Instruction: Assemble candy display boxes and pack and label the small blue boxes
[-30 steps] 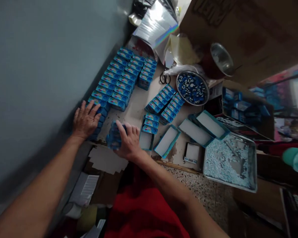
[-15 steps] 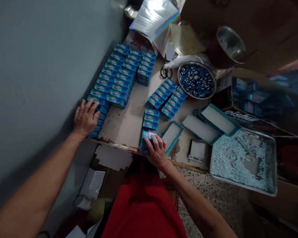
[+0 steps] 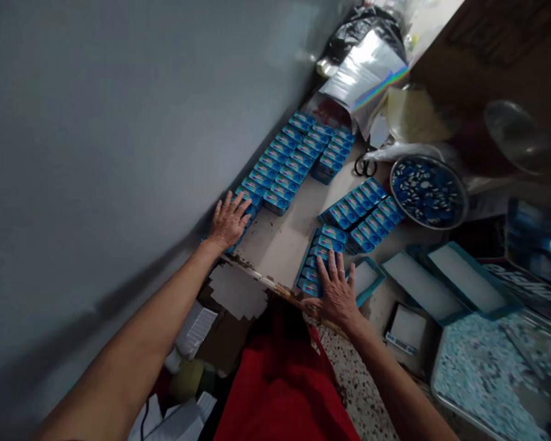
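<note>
My left hand (image 3: 229, 222) lies with its fingers spread on the near end of a long row of small blue boxes (image 3: 262, 168), close to the wall. A second long row (image 3: 288, 177) runs beside it. My right hand (image 3: 338, 293) is open, its fingers apart, at the right side of a short row of blue boxes (image 3: 311, 274) by the table's front edge. Its fingertips touch or hover over these boxes; I cannot tell which. Two more short rows of blue boxes (image 3: 354, 205) sit just beyond.
A round metal bowl (image 3: 463, 208) holds blue-and-white pieces. Teal-edged trays (image 3: 422, 285), a small scale (image 3: 406, 327) and a metal tray of pale blue bits (image 3: 436, 383) are at right. Scissors (image 3: 365, 165) lie near a plastic bag. The wall (image 3: 119, 153) bounds the left.
The view has turned, moving the scene rightward. My right hand has let go of the box at the near end of the short row and spread its fingers. My left hand stays on its row.
</note>
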Motion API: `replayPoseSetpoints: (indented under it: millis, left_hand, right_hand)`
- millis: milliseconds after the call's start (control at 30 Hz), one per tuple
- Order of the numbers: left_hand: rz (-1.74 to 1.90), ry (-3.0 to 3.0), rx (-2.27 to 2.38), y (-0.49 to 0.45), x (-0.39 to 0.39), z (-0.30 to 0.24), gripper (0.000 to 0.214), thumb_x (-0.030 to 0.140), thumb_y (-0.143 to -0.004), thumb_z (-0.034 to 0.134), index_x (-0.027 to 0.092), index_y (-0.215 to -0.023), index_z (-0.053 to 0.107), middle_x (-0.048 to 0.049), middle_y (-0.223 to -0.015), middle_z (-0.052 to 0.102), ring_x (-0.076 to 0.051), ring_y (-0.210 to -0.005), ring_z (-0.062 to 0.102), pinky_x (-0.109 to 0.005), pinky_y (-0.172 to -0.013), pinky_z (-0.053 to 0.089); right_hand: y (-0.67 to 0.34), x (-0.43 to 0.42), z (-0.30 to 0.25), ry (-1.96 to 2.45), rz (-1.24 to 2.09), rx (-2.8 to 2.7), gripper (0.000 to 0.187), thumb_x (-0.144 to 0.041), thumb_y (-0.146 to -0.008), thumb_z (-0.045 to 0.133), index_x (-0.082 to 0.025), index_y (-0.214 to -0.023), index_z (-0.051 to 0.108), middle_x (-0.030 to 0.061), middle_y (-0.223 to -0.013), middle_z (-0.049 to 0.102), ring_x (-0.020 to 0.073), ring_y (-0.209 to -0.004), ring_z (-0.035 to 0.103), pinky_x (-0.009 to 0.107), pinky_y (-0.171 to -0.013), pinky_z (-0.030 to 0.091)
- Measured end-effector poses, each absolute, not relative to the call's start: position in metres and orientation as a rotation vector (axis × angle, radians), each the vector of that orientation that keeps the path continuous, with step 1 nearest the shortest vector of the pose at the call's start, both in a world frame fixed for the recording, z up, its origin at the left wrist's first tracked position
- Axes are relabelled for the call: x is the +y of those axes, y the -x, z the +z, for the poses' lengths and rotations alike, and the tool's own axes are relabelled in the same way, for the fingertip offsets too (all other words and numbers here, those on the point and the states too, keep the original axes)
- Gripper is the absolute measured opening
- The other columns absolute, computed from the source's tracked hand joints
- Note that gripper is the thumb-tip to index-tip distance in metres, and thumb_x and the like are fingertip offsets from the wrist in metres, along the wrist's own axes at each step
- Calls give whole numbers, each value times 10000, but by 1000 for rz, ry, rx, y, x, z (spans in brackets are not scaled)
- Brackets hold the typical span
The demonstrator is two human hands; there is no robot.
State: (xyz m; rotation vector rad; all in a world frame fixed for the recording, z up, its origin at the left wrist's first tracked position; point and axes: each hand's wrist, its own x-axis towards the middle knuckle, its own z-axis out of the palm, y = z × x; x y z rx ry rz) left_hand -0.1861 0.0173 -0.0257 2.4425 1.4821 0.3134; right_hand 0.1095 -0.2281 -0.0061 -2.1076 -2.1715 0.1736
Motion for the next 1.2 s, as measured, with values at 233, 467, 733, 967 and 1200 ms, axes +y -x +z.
replayPoseSetpoints:
  millis: [233, 467, 733, 967, 1200]
  left_hand:
    - [643, -2223, 1478, 246, 2, -12, 506, 437, -1009, 436, 202, -1448, 526, -119, -1478, 569, -233, -1375, 529, -420, -1165, 417]
    - [832, -1825, 1741, 264, -33, -25, 469, 445, -994, 490, 191, -1378, 580, -123, -1329, 680, -228, -1204, 660, -380, -1028, 530]
    - [662, -1826, 1875, 237, 2, -37, 415, 462, -985, 472, 181, -1120, 746, -131, -1038, 777, -258, -938, 727, -342, -849, 536]
    - [653, -1868, 1780, 258, -7, -37, 363, 364, -938, 433, 196, -1071, 726, -99, -1072, 766, -226, -960, 693, -313, -893, 530]
    - [454, -1633, 1850, 251, -10, -2, 451, 499, -878, 443, 287, -1169, 715, 46, -1184, 754, -240, -1046, 693, -446, -971, 547]
  right_hand:
    - [-19, -150, 15, 1683, 695, -1790, 602, -508, -944, 609, -226, -1459, 475, 162, -1311, 633, 277, -1150, 659, 445, -976, 534]
    - [82, -76, -34, 1595, 669, -1641, 1113, -593, -637, 876, -126, -1493, 340, 205, -1409, 497, 306, -1324, 501, 448, -1104, 454]
    - [117, -80, -47, 1769, 502, -1707, 1135, -548, -660, 849, -108, -1521, 254, 224, -1394, 448, 321, -1313, 441, 475, -1092, 430]
    - [158, -75, -13, 2061, 511, -1916, 734, -412, -942, 547, -120, -1556, 269, 231, -1504, 371, 338, -1389, 330, 520, -1105, 350]
    - [141, -66, 6, 2068, 492, -2059, 1007, -508, -819, 666, -207, -1608, 117, 121, -1439, 429, 281, -1261, 414, 456, -1059, 366]
